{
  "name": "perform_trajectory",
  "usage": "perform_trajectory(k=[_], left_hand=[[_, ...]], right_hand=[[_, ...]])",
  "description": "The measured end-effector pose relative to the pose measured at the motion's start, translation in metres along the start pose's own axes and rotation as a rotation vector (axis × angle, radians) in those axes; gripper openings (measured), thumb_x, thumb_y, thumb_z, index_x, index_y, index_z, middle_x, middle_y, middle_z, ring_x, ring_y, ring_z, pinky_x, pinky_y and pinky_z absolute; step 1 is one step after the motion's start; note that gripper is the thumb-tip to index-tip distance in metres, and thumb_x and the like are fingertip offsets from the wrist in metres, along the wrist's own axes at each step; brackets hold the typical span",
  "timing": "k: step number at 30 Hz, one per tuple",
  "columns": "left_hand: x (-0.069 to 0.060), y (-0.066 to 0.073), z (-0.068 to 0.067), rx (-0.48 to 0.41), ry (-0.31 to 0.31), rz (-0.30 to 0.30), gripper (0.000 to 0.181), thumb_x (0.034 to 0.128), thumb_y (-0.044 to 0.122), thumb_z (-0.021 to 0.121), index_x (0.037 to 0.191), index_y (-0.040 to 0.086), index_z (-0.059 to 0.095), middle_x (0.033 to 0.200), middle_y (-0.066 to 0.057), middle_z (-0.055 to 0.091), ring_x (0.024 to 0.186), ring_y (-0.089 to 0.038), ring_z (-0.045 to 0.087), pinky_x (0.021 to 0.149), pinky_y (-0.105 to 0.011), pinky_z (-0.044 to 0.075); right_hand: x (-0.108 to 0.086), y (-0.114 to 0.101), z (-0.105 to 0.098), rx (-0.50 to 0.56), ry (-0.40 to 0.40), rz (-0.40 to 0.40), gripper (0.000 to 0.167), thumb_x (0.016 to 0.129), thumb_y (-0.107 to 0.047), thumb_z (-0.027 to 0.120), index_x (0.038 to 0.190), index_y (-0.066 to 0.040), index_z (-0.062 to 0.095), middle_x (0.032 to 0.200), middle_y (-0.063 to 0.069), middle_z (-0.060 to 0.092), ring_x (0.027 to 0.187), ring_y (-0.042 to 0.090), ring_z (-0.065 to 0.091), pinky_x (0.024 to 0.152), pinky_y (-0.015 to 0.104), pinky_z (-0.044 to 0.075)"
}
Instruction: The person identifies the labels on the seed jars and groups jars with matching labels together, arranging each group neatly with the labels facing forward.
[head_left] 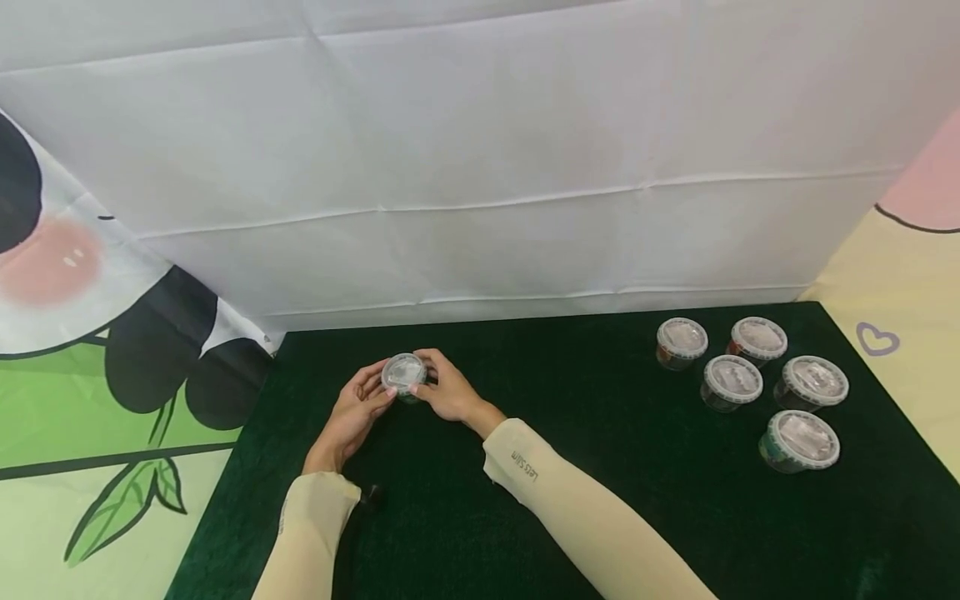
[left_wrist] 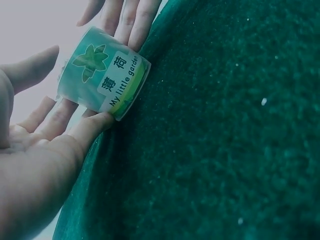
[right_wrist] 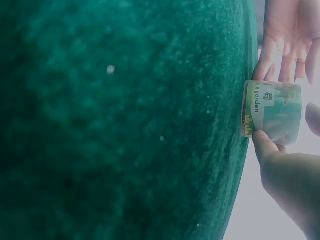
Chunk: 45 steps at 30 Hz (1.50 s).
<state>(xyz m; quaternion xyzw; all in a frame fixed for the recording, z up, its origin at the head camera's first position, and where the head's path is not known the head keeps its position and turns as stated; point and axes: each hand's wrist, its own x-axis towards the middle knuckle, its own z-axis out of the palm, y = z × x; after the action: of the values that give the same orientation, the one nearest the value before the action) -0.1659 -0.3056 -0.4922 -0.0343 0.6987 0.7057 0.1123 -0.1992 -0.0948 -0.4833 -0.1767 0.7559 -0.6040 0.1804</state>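
A small round cup (head_left: 404, 374) with a clear lid is between both hands at the left part of the dark green cloth. In the left wrist view the cup (left_wrist: 102, 72) shows a green label with a leaf and "My little garden". The left hand (head_left: 357, 411) touches its left side with relaxed fingers. From the other side the right hand (head_left: 448, 388) holds it, thumb in front and fingers behind. In the right wrist view the cup (right_wrist: 272, 112) lies between the right hand (right_wrist: 287, 170) and the left hand (right_wrist: 292, 35).
Several lidded cups stand at the right of the cloth, among them a front one (head_left: 800, 442) and a back left one (head_left: 681, 343). A white sheet (head_left: 480, 167) hangs behind the table. A small dark object (head_left: 372, 497) lies by the left sleeve.
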Motion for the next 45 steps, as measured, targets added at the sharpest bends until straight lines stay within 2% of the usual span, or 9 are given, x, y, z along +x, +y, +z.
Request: perform_trajectory(k=[5, 12, 19, 25, 28, 34, 45], left_hand=[[-0.001, -0.001, 0.000, -0.002, -0.002, -0.003, 0.065, 0.1082, 0.004, 0.058, 0.164, 0.006, 0.026, 0.169, -0.014, 0.032, 0.135, -0.002, 0.051, 0.111, -0.023, 0.048], [-0.002, -0.001, 0.000, -0.003, -0.007, -0.013, 0.066, 0.1083, 0.006, 0.058, 0.165, 0.006, 0.025, 0.170, -0.013, 0.031, 0.143, -0.007, 0.046, 0.110, -0.021, 0.048], [-0.003, 0.001, 0.000, -0.008, 0.002, -0.017, 0.065, 0.1089, 0.005, 0.056, 0.166, 0.007, 0.024, 0.171, -0.012, 0.031, 0.154, -0.022, 0.035, 0.109, -0.019, 0.048], [-0.003, 0.002, 0.001, 0.039, 0.008, -0.013, 0.065, 0.1088, 0.005, 0.057, 0.166, 0.008, 0.025, 0.172, -0.011, 0.029, 0.158, -0.027, 0.029, 0.107, -0.015, 0.047], [-0.004, 0.004, 0.001, 0.068, 0.020, -0.003, 0.067, 0.1082, 0.005, 0.058, 0.166, 0.008, 0.024, 0.172, -0.011, 0.029, 0.156, -0.027, 0.030, 0.114, -0.021, 0.043], [-0.009, 0.009, -0.001, 0.076, 0.053, 0.041, 0.068, 0.1076, 0.005, 0.059, 0.166, 0.004, 0.023, 0.171, -0.012, 0.032, 0.155, -0.028, 0.033, 0.128, -0.045, 0.030], [-0.026, 0.021, -0.001, 0.106, 0.125, 0.103, 0.063, 0.1084, 0.010, 0.060, 0.163, 0.004, 0.029, 0.169, -0.012, 0.037, 0.157, -0.027, 0.033, 0.130, -0.050, 0.023]], right_hand=[[0.000, 0.002, 0.001, -0.016, -0.003, -0.014, 0.054, 0.108, -0.010, 0.061, 0.158, -0.010, 0.039, 0.160, 0.015, 0.046, 0.151, 0.032, 0.044, 0.120, 0.041, 0.043], [-0.001, 0.003, 0.002, -0.015, 0.008, 0.006, 0.055, 0.109, -0.013, 0.060, 0.159, -0.012, 0.039, 0.161, 0.014, 0.045, 0.151, 0.031, 0.043, 0.120, 0.042, 0.043], [-0.001, 0.003, 0.002, 0.026, 0.001, 0.010, 0.057, 0.108, -0.015, 0.061, 0.160, -0.014, 0.039, 0.163, 0.014, 0.044, 0.152, 0.032, 0.042, 0.120, 0.042, 0.043], [0.000, 0.006, 0.000, 0.014, -0.015, 0.009, 0.062, 0.107, -0.014, 0.063, 0.163, -0.014, 0.037, 0.163, 0.012, 0.045, 0.151, 0.030, 0.044, 0.119, 0.040, 0.045], [0.000, 0.006, -0.004, 0.014, -0.024, 0.002, 0.063, 0.108, -0.013, 0.063, 0.164, -0.012, 0.035, 0.163, 0.013, 0.045, 0.151, 0.030, 0.043, 0.119, 0.040, 0.044], [-0.005, 0.007, -0.013, 0.077, -0.026, -0.017, 0.062, 0.108, -0.012, 0.061, 0.163, -0.006, 0.034, 0.164, 0.015, 0.044, 0.151, 0.032, 0.042, 0.121, 0.045, 0.041], [-0.024, 0.011, -0.036, 0.084, -0.004, -0.046, 0.062, 0.109, -0.013, 0.060, 0.164, -0.007, 0.032, 0.165, 0.016, 0.042, 0.152, 0.034, 0.041, 0.123, 0.047, 0.039]])
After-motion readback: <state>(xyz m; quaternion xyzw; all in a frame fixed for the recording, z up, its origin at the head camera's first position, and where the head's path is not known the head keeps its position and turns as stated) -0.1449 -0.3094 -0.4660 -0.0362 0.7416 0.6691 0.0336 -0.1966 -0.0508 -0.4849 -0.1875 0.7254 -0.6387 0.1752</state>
